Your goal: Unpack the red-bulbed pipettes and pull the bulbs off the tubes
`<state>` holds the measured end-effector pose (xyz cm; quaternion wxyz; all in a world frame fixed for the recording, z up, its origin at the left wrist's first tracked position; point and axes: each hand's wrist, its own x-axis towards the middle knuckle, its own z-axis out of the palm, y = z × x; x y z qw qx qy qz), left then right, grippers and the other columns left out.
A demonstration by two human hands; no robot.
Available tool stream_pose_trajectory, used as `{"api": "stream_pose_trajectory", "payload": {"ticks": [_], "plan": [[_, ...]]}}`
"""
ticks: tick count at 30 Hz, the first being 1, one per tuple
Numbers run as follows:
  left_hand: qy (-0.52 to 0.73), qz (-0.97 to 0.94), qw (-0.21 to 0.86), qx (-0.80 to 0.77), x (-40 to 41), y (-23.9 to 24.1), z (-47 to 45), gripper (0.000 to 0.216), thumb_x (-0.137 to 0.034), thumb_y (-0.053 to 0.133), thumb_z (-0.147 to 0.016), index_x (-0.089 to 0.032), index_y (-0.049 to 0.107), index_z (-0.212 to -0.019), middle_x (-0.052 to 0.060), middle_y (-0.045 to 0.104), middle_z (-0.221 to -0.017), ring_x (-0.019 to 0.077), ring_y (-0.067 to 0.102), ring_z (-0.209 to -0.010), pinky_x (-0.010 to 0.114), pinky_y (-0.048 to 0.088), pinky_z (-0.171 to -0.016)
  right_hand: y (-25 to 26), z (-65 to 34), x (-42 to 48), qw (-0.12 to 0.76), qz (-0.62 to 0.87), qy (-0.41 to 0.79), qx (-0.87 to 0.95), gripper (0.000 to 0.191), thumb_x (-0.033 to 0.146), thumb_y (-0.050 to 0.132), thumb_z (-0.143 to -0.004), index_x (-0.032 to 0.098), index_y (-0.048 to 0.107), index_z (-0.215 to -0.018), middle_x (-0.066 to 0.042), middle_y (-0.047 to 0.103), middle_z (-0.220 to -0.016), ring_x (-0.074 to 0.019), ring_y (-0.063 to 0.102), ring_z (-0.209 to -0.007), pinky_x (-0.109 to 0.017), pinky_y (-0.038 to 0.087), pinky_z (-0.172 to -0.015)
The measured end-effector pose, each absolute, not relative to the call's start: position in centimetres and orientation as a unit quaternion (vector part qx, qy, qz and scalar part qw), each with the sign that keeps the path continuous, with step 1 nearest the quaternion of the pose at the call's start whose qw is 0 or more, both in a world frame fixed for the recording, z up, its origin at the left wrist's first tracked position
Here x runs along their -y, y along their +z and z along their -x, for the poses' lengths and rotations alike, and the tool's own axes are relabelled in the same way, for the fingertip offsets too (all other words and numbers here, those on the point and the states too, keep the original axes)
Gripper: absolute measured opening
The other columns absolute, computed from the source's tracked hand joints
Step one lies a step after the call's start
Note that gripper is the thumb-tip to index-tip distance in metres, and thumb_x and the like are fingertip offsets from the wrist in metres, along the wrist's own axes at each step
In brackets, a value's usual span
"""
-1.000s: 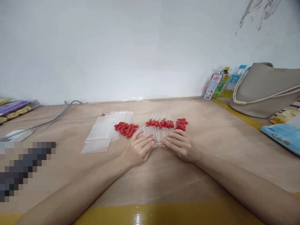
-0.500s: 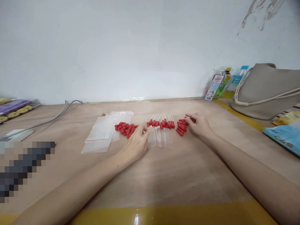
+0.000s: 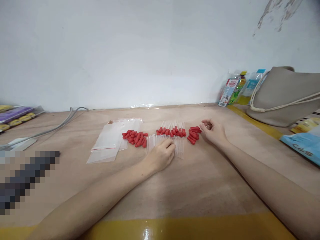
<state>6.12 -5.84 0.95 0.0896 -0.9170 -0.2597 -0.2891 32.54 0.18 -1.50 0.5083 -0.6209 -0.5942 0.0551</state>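
A row of clear glass dropper tubes (image 3: 178, 148) lies side by side in the middle of the table. Over them my left hand (image 3: 161, 155) is bent, its fingertips closed down on a tube and partly hidden by the knuckles. Just behind the row lie droppers with red rubber bulbs (image 3: 172, 132) on their ends. To the right is a small pile of loose red bulbs (image 3: 193, 136). Beside that pile my right hand (image 3: 213, 132) rests with curled fingers and thumb drawn together; what they hold, if anything, is hidden. A larger heap of red bulbs (image 3: 135, 137) lies left of the tubes.
Clear zip bags (image 3: 105, 141) lie left of the bulbs. A grey cable (image 3: 57, 125) and purple-and-yellow packs (image 3: 16, 115) are at far left. Bottles (image 3: 250, 88), a drink carton (image 3: 228, 91), a grey bag (image 3: 285, 96) and a blue packet (image 3: 303, 146) stand or lie at right.
My left hand has moved right from beside the left heap onto the glass tubes, uncovering more of them. My right hand has drawn slightly right of its pile, with its fingers more curled.
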Motion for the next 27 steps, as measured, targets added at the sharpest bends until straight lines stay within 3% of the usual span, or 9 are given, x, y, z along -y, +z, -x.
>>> {"api": "stream_pose_trajectory", "payload": {"ticks": [5,13,18,27], "plan": [[-0.294,0.919,0.013,0.264,6.4,0.5,-6.6,0.016,-0.026,0.045,-0.083,-0.013,0.055,-0.088,0.010,0.054,-0.093,0.0197,0.054,-0.088,0.032,0.050,-0.074,-1.0,-32.3,0.4,0.519,0.629,0.024,0.578,0.025,0.033,0.053,-0.070,0.014,0.061,-0.083,-0.003,0.058,-0.067,-0.0118,0.047,-0.052,-0.028,0.041,-0.055],[-0.285,0.924,-0.007,0.253,6.6,0.7,-6.5,0.043,-0.040,0.054,-0.078,-0.010,0.052,-0.107,0.015,0.051,-0.107,0.0239,0.049,-0.100,0.037,0.045,-0.085,-0.2,-30.5,1.6,0.497,0.584,-0.039,0.641,0.021,0.031,0.051,-0.074,0.015,0.062,-0.081,-0.005,0.060,-0.074,-0.0125,0.047,-0.056,-0.028,0.039,-0.057],[-0.260,0.938,0.008,0.227,5.9,1.3,-5.4,0.050,-0.051,0.056,-0.075,-0.016,0.052,-0.110,0.011,0.053,-0.107,0.0231,0.048,-0.097,0.039,0.041,-0.085,0.6,-29.1,2.4,0.396,0.540,-0.054,0.741,0.021,0.034,0.052,-0.078,0.019,0.067,-0.076,-0.004,0.058,-0.069,-0.0162,0.051,-0.070,-0.030,0.036,-0.068],[-0.241,0.913,0.110,0.309,5.9,1.6,-7.4,0.061,-0.069,0.050,-0.066,-0.017,0.057,-0.097,0.008,0.054,-0.093,0.0230,0.046,-0.087,0.037,0.034,-0.076,2.3,-27.4,2.3,0.240,0.557,-0.076,0.792,0.027,0.045,0.057,-0.075,0.027,0.067,-0.093,-0.003,0.063,-0.082,-0.0207,0.050,-0.083,-0.032,0.026,-0.070]]}}
